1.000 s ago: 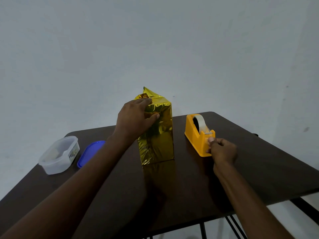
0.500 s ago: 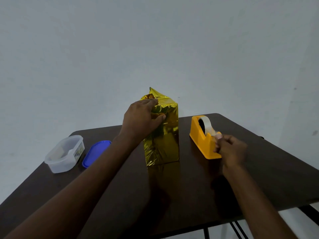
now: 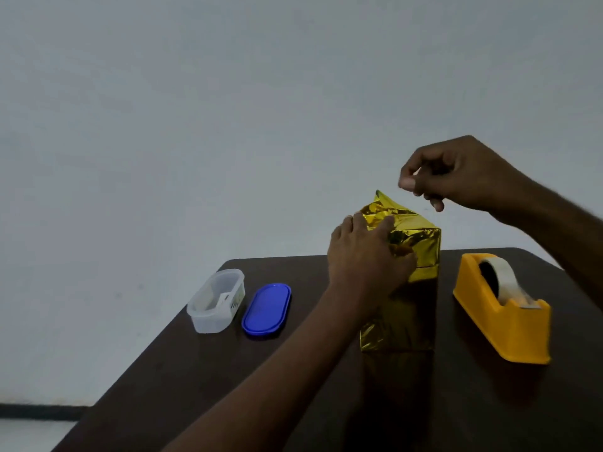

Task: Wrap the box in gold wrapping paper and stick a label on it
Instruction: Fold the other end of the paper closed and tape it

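A tall box covered in gold wrapping paper point(image 3: 414, 288) stands upright on the dark table point(image 3: 489, 402). A pointed flap of gold paper sticks up at its top. My left hand point(image 3: 365, 256) presses flat on the box's upper left side, holding the folded paper down. My right hand point(image 3: 456, 174) hovers just above the top of the box, thumb and fingers pinched together, apparently on a small clear piece of tape that is hard to make out. An orange tape dispenser point(image 3: 502, 311) sits right of the box.
A clear plastic container point(image 3: 217, 301) with small items inside and its blue lid point(image 3: 267, 309) lie left of the box near the table's far edge. A plain grey wall stands behind the table.
My right hand left the tape dispenser and rose to just above the box top, fingers pinched. My left hand stayed on the box. The camera view shifted left.
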`<state>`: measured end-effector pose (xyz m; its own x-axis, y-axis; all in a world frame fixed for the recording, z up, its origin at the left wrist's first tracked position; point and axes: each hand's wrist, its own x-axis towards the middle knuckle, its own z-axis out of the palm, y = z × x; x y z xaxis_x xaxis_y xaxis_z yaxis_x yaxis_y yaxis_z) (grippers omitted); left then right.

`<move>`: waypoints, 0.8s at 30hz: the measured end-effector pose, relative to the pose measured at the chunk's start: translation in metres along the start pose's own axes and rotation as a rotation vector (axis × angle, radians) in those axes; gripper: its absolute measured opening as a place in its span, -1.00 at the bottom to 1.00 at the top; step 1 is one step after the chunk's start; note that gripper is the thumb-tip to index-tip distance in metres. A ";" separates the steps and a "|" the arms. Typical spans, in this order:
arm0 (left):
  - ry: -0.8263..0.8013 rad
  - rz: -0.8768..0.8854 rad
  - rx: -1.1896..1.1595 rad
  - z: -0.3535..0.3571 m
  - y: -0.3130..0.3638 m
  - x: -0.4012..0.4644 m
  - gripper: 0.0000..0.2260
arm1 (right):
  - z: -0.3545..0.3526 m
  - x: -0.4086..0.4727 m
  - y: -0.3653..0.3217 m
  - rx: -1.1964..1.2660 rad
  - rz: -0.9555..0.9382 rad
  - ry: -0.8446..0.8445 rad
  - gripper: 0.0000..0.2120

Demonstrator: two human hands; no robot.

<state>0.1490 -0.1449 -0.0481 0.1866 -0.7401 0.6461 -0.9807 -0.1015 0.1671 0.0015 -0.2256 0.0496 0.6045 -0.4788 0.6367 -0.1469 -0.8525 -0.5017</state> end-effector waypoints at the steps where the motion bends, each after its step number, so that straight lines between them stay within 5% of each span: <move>1: -0.006 -0.008 0.001 0.000 -0.002 0.001 -0.39 | 0.004 0.013 0.000 -0.038 -0.019 -0.077 -0.95; 11: -0.050 0.007 0.024 0.003 -0.008 0.006 -0.35 | 0.024 0.091 0.018 -0.383 -0.119 -0.568 -0.92; 24: -0.034 0.022 0.034 0.004 -0.009 0.007 -0.36 | 0.047 0.117 0.008 -0.635 -0.184 -0.773 -0.79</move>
<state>0.1584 -0.1523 -0.0482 0.1638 -0.7648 0.6231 -0.9860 -0.1070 0.1278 0.1084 -0.2789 0.0926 0.9672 -0.2541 0.0069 -0.2532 -0.9609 0.1124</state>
